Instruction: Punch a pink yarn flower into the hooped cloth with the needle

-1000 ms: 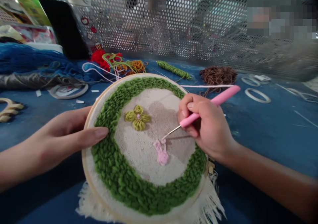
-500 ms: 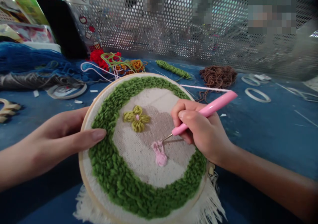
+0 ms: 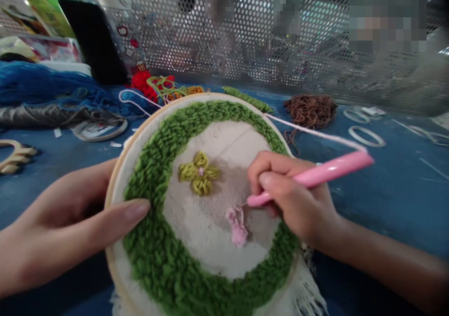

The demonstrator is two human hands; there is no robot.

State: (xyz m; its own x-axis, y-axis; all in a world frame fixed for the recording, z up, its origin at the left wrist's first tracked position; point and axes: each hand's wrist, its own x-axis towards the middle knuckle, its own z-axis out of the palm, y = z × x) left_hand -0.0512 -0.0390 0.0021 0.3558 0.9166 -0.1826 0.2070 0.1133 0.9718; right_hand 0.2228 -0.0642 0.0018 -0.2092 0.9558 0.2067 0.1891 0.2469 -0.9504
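My left hand (image 3: 80, 218) grips the left rim of an embroidery hoop (image 3: 112, 192), thumb on top and the other fingers hidden behind. White fabric (image 3: 217, 143) is stretched in it, with a thick ring of green loops (image 3: 150, 241) and a yellow-green flower (image 3: 199, 172). In my right hand (image 3: 294, 199) is a pink punch needle (image 3: 333, 168), held like a pen and tilted. Its metal tip meets the fabric at the top of a small patch of pink loops (image 3: 239, 229). Pale pink yarn (image 3: 315, 132) runs from the handle's end back over the hoop's far edge.
Behind the hoop lie brown yarn (image 3: 310, 110), a green yarn bundle (image 3: 247, 98), red yarn (image 3: 145, 88) and blue yarn (image 3: 38, 84). A dark phone (image 3: 93, 40) leans against a perforated metal screen (image 3: 238, 45). White rings (image 3: 366, 136) lie at right, a wooden piece (image 3: 14, 157) at left.
The hoop has tilted, its far edge rising, and the pink patch sits further right and lower in view. The punch needle's handle has swung lower and to the right, its tip still at the pink loops.
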